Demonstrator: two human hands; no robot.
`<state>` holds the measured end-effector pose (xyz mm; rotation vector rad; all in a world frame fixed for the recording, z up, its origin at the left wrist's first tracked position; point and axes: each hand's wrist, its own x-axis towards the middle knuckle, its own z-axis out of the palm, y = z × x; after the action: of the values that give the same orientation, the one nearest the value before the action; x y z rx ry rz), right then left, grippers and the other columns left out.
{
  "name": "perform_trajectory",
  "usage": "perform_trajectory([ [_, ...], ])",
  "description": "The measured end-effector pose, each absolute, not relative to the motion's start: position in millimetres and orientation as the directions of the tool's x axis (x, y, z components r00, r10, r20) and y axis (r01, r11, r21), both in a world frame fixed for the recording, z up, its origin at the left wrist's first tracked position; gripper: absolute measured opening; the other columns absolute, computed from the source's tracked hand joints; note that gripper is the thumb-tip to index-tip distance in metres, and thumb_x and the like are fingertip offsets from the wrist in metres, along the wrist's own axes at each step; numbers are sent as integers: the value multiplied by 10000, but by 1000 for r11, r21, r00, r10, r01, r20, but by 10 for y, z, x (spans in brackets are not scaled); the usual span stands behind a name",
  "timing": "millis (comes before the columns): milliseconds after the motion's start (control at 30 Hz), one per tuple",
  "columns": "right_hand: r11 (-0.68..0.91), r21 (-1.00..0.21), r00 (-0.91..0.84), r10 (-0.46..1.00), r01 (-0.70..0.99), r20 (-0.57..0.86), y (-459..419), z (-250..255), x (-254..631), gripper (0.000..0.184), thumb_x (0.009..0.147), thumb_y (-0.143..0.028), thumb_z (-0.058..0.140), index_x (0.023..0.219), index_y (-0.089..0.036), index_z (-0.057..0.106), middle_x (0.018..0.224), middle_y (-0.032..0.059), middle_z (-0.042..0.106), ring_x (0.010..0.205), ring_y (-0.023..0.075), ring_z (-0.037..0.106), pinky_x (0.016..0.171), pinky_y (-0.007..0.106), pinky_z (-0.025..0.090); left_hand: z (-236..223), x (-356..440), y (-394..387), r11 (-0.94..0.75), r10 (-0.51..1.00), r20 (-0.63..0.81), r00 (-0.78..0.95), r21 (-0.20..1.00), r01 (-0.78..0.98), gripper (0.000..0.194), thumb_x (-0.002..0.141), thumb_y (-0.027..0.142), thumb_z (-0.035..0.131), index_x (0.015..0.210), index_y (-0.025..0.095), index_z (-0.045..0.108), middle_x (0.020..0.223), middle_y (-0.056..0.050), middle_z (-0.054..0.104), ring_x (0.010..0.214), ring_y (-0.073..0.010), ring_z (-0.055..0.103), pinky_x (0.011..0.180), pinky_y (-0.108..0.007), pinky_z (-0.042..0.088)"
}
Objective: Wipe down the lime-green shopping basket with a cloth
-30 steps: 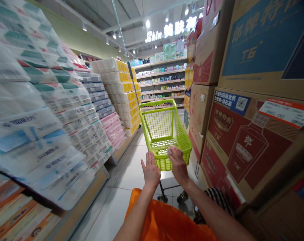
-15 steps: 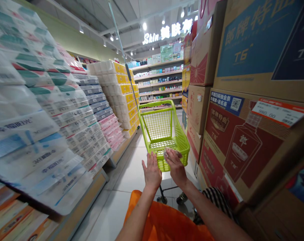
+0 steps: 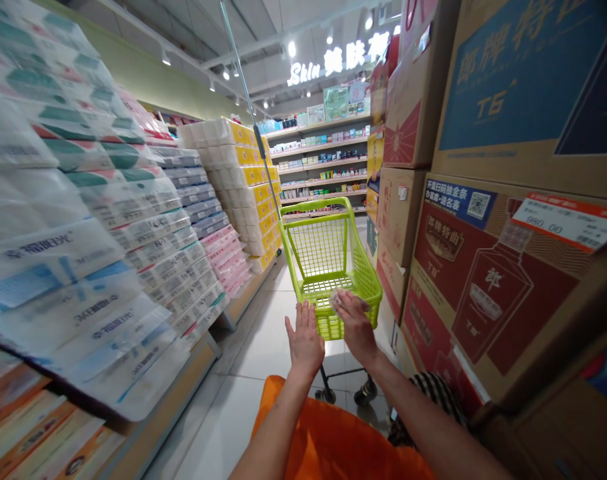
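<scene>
Left hand (image 3: 304,340) open, fingers spread; right hand (image 3: 357,327) at the near rim of a lime-green wheeled shopping basket (image 3: 316,204) just ahead, grip unclear. Wrapped tissue stacks (image 3: 133,220) left, liquor cartons (image 3: 483,287) right, tiled floor (image 3: 253,353) below, shelves (image 3: 323,160) beyond.

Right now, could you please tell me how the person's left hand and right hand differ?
The left hand stands upright with its fingers straight and spread, while the right hand tips forward with its fingers curled over a pale crumpled item. The left hand holds nothing visible, whereas the right hand appears to hold that item. The right hand also sits further over the lime-green shopping basket. Both hands are bare and reach forward toward the basket.
</scene>
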<state>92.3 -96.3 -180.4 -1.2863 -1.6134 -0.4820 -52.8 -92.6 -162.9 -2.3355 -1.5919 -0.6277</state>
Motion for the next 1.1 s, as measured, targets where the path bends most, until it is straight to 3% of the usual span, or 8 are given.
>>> perform_trajectory([
  [167, 213, -374, 237, 480, 903, 845, -960, -1840, 1298, 483, 807, -5, 291, 1183, -175, 543, 1317, 85, 462, 1295, 190, 292, 1049, 453, 314, -1653, -500, -930, -376, 817, 491, 303, 55, 925, 695, 660, 102, 444, 1341, 107, 301, 1422, -119, 294, 1329, -241, 209, 1068, -510, 170],
  [333, 452, -312, 45, 509, 836, 859, -1033, -1782, 702, 401, 846, -71, 323, 1122, -185, 590, 1262, 91, 516, 1223, 175, 409, 1007, 394, 387, -1614, -500, -941, -366, 836, 461, 297, 65, 928, 651, 687, 110, 418, 1332, 107, 325, 1419, -112, 300, 1328, -240, 215, 1067, -520, 163],
  [400, 493, -339, 55, 503, 801, 862, -1044, -1740, 639, 412, 844, -68, 311, 1138, -178, 577, 1259, 98, 515, 1199, 160, 438, 986, 358, 416, -1596, -517, -939, -370, 840, 449, 306, 59, 927, 653, 686, 113, 416, 1332, 101, 322, 1422, -110, 290, 1329, -241, 209, 1067, -523, 162],
  [500, 384, -382, 167, 488, 840, 857, -1018, -1744, 951, 449, 823, -48, 293, 1167, -169, 555, 1262, 104, 508, 1226, 174, 403, 990, 387, 410, -1589, -523, -935, -369, 846, 438, 305, 67, 927, 678, 673, 118, 425, 1338, 76, 299, 1429, -117, 268, 1331, -246, 202, 1063, -533, 163],
  [633, 241, -312, 164, 485, 919, 859, -976, -1824, 1350, 469, 800, -42, 315, 1201, -167, 523, 1275, 98, 499, 1265, 202, 340, 1021, 453, 352, -1610, -484, -941, -376, 840, 442, 315, 55, 925, 690, 673, 130, 433, 1345, 87, 286, 1425, -118, 280, 1330, -242, 207, 1058, -534, 177],
  [767, 241, -228, 73, 521, 943, 851, -972, -1840, 1200, 469, 780, -122, 433, 1248, -136, 463, 1373, 109, 379, 1310, 244, 245, 1045, 489, 297, -1618, -474, -938, -350, 840, 456, 295, 38, 936, 699, 670, 137, 446, 1348, 95, 284, 1421, -121, 294, 1330, -247, 206, 1060, -522, 187],
  [900, 277, -188, 8, 542, 942, 840, -932, -1839, 1301, 417, 799, -99, 413, 1184, -201, 535, 1330, 62, 447, 1287, 212, 303, 1037, 442, 334, -1582, -541, -907, -354, 841, 438, 318, 2, 935, 683, 675, 130, 436, 1344, 126, 302, 1421, -97, 300, 1330, -240, 209, 1063, -525, 179],
  [1100, 177, -340, 217, 490, 923, 844, -908, -1887, 1638, 485, 802, -12, 302, 1168, -203, 556, 1317, 62, 464, 1279, 180, 324, 1036, 414, 347, -1564, -541, -903, -355, 853, 416, 315, 21, 935, 668, 684, 125, 406, 1342, 89, 297, 1432, -102, 267, 1333, -233, 200, 1063, -535, 166],
])
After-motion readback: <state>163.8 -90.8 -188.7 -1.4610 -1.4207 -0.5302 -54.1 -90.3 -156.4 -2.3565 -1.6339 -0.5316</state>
